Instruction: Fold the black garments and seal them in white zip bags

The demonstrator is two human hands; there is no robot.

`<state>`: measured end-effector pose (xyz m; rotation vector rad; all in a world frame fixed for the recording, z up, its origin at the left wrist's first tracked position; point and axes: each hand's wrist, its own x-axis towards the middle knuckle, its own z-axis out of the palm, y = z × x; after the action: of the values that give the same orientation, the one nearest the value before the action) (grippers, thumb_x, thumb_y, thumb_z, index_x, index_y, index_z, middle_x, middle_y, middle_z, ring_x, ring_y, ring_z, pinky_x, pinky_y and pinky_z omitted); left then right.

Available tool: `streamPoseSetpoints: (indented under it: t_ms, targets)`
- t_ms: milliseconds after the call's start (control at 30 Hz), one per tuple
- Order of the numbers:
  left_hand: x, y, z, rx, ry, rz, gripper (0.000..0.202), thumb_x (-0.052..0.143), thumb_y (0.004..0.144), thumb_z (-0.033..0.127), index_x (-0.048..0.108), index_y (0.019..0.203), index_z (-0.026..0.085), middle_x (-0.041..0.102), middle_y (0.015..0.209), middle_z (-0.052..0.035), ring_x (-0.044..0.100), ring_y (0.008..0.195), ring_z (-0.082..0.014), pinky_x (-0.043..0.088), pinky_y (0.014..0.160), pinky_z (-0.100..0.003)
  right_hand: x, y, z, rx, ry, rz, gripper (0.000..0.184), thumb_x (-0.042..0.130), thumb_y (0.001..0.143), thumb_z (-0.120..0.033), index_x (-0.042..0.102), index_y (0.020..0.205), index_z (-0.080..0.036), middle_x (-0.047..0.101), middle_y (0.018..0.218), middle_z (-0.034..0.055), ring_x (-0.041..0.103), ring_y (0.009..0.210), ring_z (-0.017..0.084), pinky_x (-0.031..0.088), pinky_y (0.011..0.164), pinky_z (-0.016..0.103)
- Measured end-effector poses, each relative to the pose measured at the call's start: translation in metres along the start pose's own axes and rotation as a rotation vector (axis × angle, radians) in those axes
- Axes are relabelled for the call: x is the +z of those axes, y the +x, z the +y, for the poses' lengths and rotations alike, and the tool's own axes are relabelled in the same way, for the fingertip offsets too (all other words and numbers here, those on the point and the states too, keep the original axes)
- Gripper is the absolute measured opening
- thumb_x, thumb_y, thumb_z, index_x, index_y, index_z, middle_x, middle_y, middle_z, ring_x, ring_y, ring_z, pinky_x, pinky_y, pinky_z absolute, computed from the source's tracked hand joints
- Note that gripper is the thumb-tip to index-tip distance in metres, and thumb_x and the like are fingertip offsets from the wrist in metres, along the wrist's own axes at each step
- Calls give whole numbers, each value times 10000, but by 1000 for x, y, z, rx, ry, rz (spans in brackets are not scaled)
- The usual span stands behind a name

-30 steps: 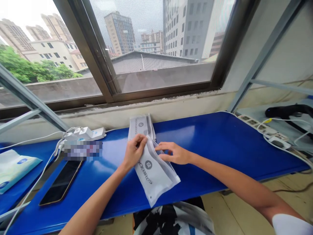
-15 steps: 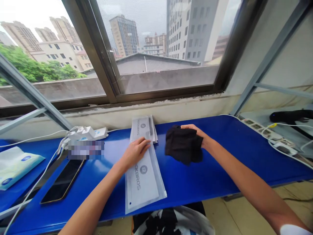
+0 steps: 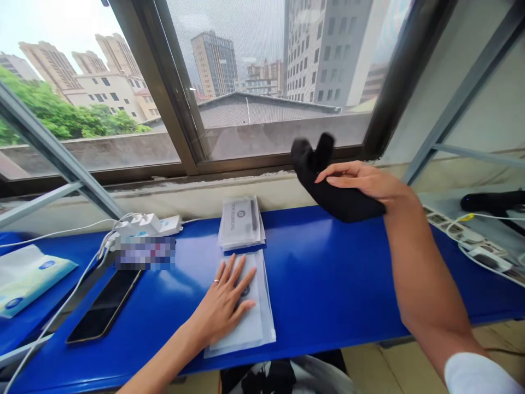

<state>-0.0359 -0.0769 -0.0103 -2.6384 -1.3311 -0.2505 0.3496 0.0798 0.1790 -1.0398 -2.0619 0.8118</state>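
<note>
My left hand [image 3: 227, 298] lies flat with fingers spread on a clear zip bag [image 3: 260, 323] at the front of the blue table. Most of the bag's printed logo is under the palm. Behind it, a small stack of similar printed zip bags [image 3: 241, 219] rests near the wall. My right hand [image 3: 361, 180] is raised at the right, pinching a folded piece of black cloth [image 3: 340, 205] between thumb and fingers. The cloth's upper end curls up in front of the window and is blurred by motion. What kind of garment or cover it is, I cannot tell.
On the left of the blue table [image 3: 328, 284] lie a phone [image 3: 104, 306], a blurred-out item [image 3: 145, 253], a white power strip [image 3: 158, 224] with cables, and a tissue pack [image 3: 36, 279]. More sockets [image 3: 463, 232] line the right end. Metal frame bars slant on both sides.
My right hand has lifted the black cloth up from above the table, toward the window. My left hand has slid nearer, from the bag's far end to its middle, and its fingers have spread.
</note>
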Motion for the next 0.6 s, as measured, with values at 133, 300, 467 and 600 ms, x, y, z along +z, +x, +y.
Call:
streamPoseSetpoints:
  t_ms: [133,300,467,600]
  targets:
    - [-33,31,-14,-58,18,136,456,458,1035,452,610,1398,223,468,1580,-145,386,1481,-371,458,1098,-553,-10,-4,5,-9,-364,267,219,699,840,-402,775,959,-235,763,1021,73,691,1000,301,514,908,437]
    - [-71,125,-43,-13,-44,129,335,440,1040,350,719,1149,200,732,1136,-126,637,1128,-306,521,946,-455,-24,-28,-13,-67,-379,186,302,667,887,-492,748,1034,-241,772,964,44,714,882,262,522,770,361]
    - [-33,204,-64,124,-41,4,293,528,1002,352,777,992,198,758,1017,-99,619,1163,-284,442,1067,-426,-20,-35,-22,-98,-805,408,397,494,1006,-539,733,932,-230,747,966,106,666,825,277,455,724,383]
    - [0,215,-73,123,6,-18,288,578,954,322,782,812,177,748,878,-114,605,1128,-315,269,1197,-543,-11,-19,-12,-51,-990,706,492,444,1016,-585,731,998,-185,711,907,150,638,792,285,407,689,380]
